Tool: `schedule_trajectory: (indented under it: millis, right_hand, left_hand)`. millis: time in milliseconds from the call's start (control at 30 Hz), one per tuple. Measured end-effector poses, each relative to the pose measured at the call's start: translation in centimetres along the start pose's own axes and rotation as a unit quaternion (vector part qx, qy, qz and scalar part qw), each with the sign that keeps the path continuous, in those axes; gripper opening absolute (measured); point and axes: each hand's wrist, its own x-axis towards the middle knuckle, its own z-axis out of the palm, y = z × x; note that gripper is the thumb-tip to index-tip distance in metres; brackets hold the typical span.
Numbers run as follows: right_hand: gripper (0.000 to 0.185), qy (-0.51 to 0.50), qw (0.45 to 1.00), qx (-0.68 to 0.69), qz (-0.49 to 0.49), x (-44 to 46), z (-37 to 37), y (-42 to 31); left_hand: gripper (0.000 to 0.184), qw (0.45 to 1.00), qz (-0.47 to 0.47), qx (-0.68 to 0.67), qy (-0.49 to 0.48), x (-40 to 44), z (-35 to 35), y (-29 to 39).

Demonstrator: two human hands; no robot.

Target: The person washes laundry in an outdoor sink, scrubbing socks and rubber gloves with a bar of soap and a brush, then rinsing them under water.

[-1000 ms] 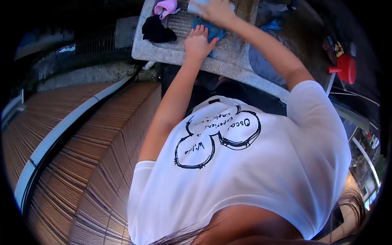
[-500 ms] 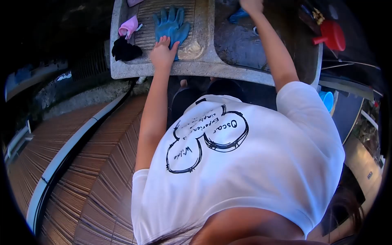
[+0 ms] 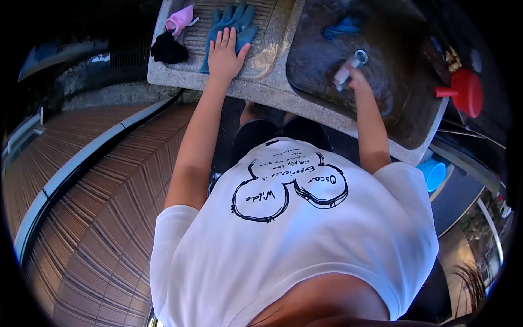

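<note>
Blue glove [image 3: 243,26] lies (fingers spread) beneath the left hand [image 3: 226,61].

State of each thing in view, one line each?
Left hand: open, flat on blue glove
Right hand: closed around pale object
Pale object: held, blurred
Blue glove: flat on washboard
Basin: wet
Other blue item: crumpled in basin
Pink cloth: bunched
Black cloth: bunched
Red dipper: handle toward basin
Blue bucket: contents unclear

Room between hands [image 3: 224,59] [image 3: 357,82] over stone divider [image 3: 289,41] — black cloth [image 3: 169,49] obstructs left, red dipper [image 3: 467,94] crowds basin rim [image 3: 435,131].
</note>
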Motion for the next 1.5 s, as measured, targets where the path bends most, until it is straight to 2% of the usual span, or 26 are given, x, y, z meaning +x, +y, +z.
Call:
schedule_trajectory:
  millis: [67,233,267,300,333,400,433,500,567,600,633,700,800,833,867,933,1000,1033,1100,1167,1200,1233,1300,1367,1467,1500]
  right_hand:
    - [0.039,-0.202,0.971,0.066,-0.107,-6.2,2.5,-2.4]
    - [0.036,-0.153,0.898,-0.140,-0.387,-19.0,11.8,-5.5]
    - [0.035,-0.118,0.850,-0.245,-0.451,-20.6,14.4,-4.8]
    - [0.039,-0.028,0.721,-0.477,-0.502,-20.5,17.1,-4.5]
    - [0.040,0.132,0.578,-0.497,-0.634,-21.8,20.4,-1.1]
    - [0.042,0.113,0.474,-0.614,-0.621,-21.8,24.9,3.3]
    - [0.042,0.115,0.473,-0.616,-0.620,-19.2,25.9,2.1]
    - [0.042,0.326,0.325,-0.624,-0.632,-11.9,28.0,-3.0]
    - [0.032,0.312,0.459,-0.598,-0.579,-12.3,30.5,-8.4]
    - [0.028,0.314,0.437,-0.590,-0.602,-17.4,30.9,-6.8]
    - [0.040,0.212,0.463,-0.636,-0.580,-14.3,30.7,-6.6]
    - [0.037,0.245,0.336,-0.603,-0.680,-20.3,28.7,2.5]
    - [0.036,0.270,0.383,-0.573,-0.673,-15.6,28.5,1.3]
    - [0.036,0.342,0.383,-0.578,-0.634,-13.1,30.0,-1.7]
    - [0.029,0.310,0.472,-0.667,-0.486,-13.1,31.4,-5.9]
    - [0.027,0.335,0.495,-0.633,-0.492,-14.2,32.5,-6.0]
    - [0.038,0.353,0.411,-0.545,-0.640,-18.5,31.5,1.2]
    - [0.039,0.296,0.437,-0.554,-0.643,-20.1,30.9,5.0]
    - [0.041,0.262,0.491,-0.535,-0.636,-17.6,30.7,4.2]
    - [0.045,0.304,0.484,-0.529,-0.628,-12.7,33.0,-1.0]
    - [0.029,0.306,0.568,-0.493,-0.583,-13.0,34.1,-4.4]
    - [0.032,0.359,0.676,-0.390,-0.512,-6.9,35.6,-5.8]
    - [0.046,0.378,0.484,-0.481,-0.626,-12.8,34.1,-3.2]
    - [0.043,0.240,0.474,-0.501,-0.683,-19.0,31.9,3.7]
    - [0.035,0.164,0.521,-0.476,-0.690,-16.7,31.7,2.4]
    - [0.035,0.172,0.486,-0.490,-0.703,-15.2,33.1,0.1]
  left_hand:
    - [0.059,1.000,-0.016,-0.012,0.007,0.7,1.0,-0.2]
    - [0.062,0.998,-0.019,0.021,-0.052,1.2,0.7,-1.1]
    - [0.064,0.999,-0.017,0.005,-0.050,1.0,0.5,-1.2]
    - [0.066,0.999,-0.014,-0.012,-0.046,1.0,0.3,-1.5]
    - [0.068,1.000,-0.006,-0.019,-0.010,0.6,0.9,-1.7]
    - [0.068,1.000,-0.012,-0.016,0.004,0.1,0.8,-1.9]
    - [0.068,1.000,-0.018,-0.013,0.015,-0.2,0.7,-1.8]
    - [0.070,0.999,-0.026,-0.016,0.013,0.0,0.6,-1.9]
    - [0.071,1.000,-0.029,0.006,0.008,-0.4,0.2,-2.1]
    - [0.071,1.000,-0.024,0.005,0.003,-0.5,0.1,-2.5]
    - [0.072,1.000,-0.025,-0.004,0.006,-0.1,0.2,-2.6]
    - [0.073,0.999,-0.021,-0.030,0.003,-0.3,0.3,-2.4]
    - [0.074,0.999,-0.003,-0.030,-0.018,-0.2,-0.2,-2.2]
    - [0.074,0.999,-0.009,-0.023,-0.027,-0.2,0.0,-2.3]
    - [0.075,0.999,-0.008,-0.030,-0.031,-0.3,0.1,-2.3]
    - [0.075,0.999,0.000,-0.034,-0.036,-0.5,0.1,-2.3]
    - [0.074,0.998,-0.004,-0.042,-0.037,-0.3,-0.4,-2.1]
    - [0.074,0.998,0.006,-0.046,-0.037,-0.4,-0.4,-2.0]
    - [0.074,0.999,0.004,-0.029,-0.041,-0.2,-0.2,-2.2]
    - [0.073,0.998,0.006,-0.030,-0.058,-0.3,-0.2,-2.1]
    - [0.073,0.998,0.006,-0.026,-0.059,-0.7,-0.4,-2.1]
    - [0.072,0.998,0.006,-0.022,-0.050,-0.3,-0.6,-1.9]
    - [0.071,0.998,0.014,-0.016,-0.052,-0.5,-0.6,-2.2]
    - [0.069,0.997,0.010,-0.005,-0.072,-0.1,-0.8,-1.9]
    - [0.067,0.996,0.014,-0.014,-0.082,-0.2,-1.1,-2.1]
    - [0.066,0.997,0.019,-0.025,-0.072,0.0,-0.8,-2.0]
